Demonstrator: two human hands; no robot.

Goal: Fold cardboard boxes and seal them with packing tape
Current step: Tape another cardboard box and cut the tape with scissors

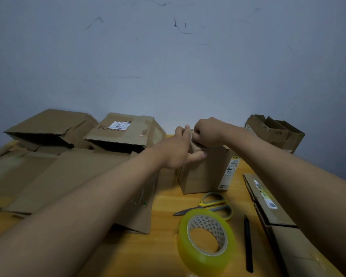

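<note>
The small cardboard box [205, 170] stood upright on the surface [164, 204], behind the tape roll [206, 238]. The left hand [180, 150] braced its top corner with straight fingers; the right hand [208, 132] pinched a flap. Light, creasable board, probably best held at edges.

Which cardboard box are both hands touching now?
The small upright box at centre; left hand and right hand work at its top. The other boxes lie untouched.
</note>
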